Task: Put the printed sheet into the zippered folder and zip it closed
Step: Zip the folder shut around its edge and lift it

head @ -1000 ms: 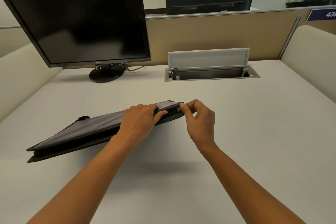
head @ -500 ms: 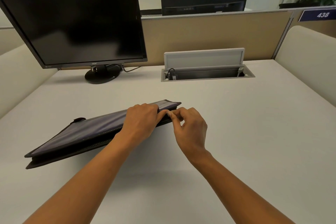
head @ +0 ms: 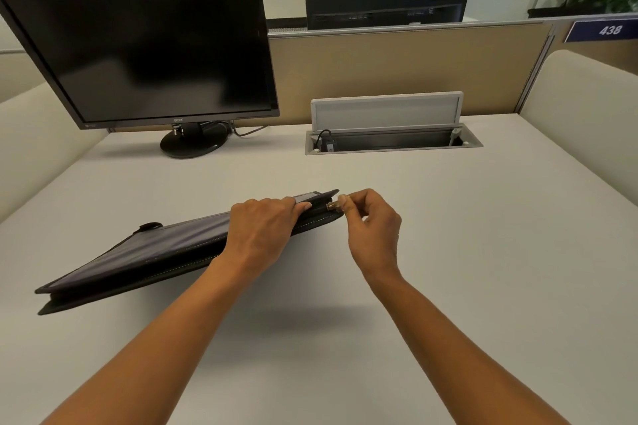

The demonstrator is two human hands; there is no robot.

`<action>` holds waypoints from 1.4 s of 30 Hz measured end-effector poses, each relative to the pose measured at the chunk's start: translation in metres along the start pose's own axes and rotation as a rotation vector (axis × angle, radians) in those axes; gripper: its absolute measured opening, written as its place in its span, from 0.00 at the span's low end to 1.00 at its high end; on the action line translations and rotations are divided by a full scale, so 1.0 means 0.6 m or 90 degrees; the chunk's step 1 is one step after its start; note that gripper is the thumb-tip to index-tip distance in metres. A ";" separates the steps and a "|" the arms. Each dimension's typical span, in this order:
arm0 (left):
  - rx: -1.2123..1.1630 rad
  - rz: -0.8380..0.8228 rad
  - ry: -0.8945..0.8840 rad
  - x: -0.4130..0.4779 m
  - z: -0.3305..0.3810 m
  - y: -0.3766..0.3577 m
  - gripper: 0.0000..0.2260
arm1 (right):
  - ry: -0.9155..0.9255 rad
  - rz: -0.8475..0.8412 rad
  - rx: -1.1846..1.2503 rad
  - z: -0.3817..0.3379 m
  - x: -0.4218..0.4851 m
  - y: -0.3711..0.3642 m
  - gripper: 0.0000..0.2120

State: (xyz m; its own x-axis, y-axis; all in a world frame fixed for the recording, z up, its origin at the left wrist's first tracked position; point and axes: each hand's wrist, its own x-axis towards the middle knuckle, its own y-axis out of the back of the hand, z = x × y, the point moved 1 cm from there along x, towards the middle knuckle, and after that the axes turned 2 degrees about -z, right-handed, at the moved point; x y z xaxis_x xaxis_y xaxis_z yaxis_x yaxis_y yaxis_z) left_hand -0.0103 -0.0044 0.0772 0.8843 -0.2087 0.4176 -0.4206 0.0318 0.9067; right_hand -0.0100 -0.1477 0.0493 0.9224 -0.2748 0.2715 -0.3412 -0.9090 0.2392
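Observation:
A dark grey zippered folder (head: 138, 252) lies on the white desk (head: 448, 252), its near long edge gaping slightly at the left end. My left hand (head: 262, 231) lies flat on top of the folder near its right corner, pressing the cover down. My right hand (head: 373, 224) pinches the small metal zipper pull (head: 332, 206) between thumb and forefinger at the folder's right corner. The printed sheet is not visible.
A black monitor (head: 145, 48) on a round stand sits at the back left. An open cable hatch (head: 390, 134) with a raised lid is at the back centre. Low beige partitions bound the desk on both sides and behind.
My right hand has shifted right along the folder's corner, now gripping the zipper pull out at the corner. The left hand stays pressed on the cover.

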 end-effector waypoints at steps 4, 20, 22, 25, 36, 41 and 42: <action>0.005 -0.008 0.002 -0.006 -0.002 -0.002 0.18 | -0.074 -0.005 0.061 0.015 0.013 0.000 0.10; 0.062 0.053 -0.018 -0.022 -0.025 0.004 0.19 | -0.158 -0.095 0.091 0.039 0.032 -0.013 0.09; 0.062 0.059 -0.029 -0.023 -0.030 0.008 0.19 | -0.155 -0.098 0.101 0.033 0.031 -0.013 0.09; -0.020 -0.003 -0.003 -0.017 -0.037 0.014 0.19 | -0.149 -0.101 0.117 0.022 0.028 -0.017 0.08; 0.007 -0.085 0.030 0.011 0.025 0.005 0.24 | -0.106 -0.102 0.098 0.000 0.017 -0.018 0.08; 0.016 -0.013 0.004 0.003 0.035 0.017 0.16 | -0.041 -0.106 0.091 -0.015 0.017 -0.017 0.08; 0.009 0.013 -0.008 -0.001 0.027 0.017 0.16 | -0.023 -0.110 0.091 -0.018 0.016 -0.017 0.08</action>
State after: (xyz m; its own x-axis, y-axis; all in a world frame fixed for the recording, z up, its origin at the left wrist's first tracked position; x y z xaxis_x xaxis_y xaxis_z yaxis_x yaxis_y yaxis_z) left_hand -0.0182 -0.0197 0.0854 0.8731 -0.2201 0.4351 -0.4416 0.0216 0.8970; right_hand 0.0004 -0.1376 0.0595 0.9717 -0.1203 0.2032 -0.1510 -0.9781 0.1433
